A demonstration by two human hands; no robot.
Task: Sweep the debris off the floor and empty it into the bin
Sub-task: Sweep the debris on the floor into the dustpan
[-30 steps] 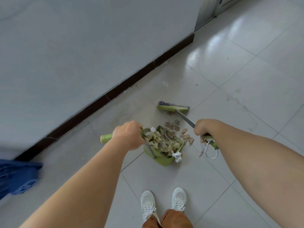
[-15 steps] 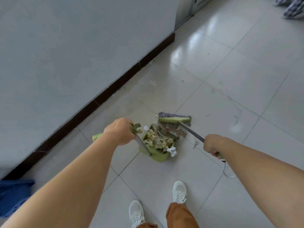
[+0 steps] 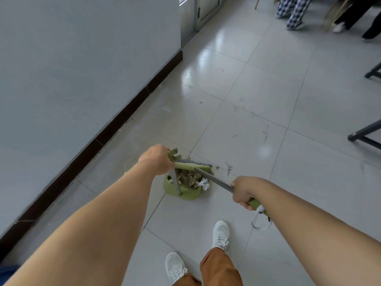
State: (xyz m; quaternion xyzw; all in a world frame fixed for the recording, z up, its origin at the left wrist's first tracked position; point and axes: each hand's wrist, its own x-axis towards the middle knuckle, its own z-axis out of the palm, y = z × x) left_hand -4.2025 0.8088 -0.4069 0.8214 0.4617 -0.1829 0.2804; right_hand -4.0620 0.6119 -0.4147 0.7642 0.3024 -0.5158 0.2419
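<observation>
A green dustpan [image 3: 185,194] stands on the tiled floor in front of my feet, filled with pale scraps of debris [image 3: 188,176] and a white crumpled paper [image 3: 204,184]. My left hand [image 3: 157,159] is shut on the dustpan's handle top. My right hand [image 3: 244,190] is shut on the broom's grey and green handle. The green broom head [image 3: 192,166] lies across the dustpan's far rim. A few small bits [image 3: 227,169] lie on the floor just right of the broom head.
A grey wall with a dark skirting board [image 3: 115,120] runs along the left. A metal door frame [image 3: 198,13] is at the far end. Black furniture legs [image 3: 365,135] stand at the right. Other people's legs [image 3: 292,13] are at the top right. A blue object [image 3: 8,272] shows at the bottom left corner.
The broom head has pulled in against the dustpan and the loose scraps that lay beside it are now in the pan. The view has tilted up and the blue object has slid almost out of frame.
</observation>
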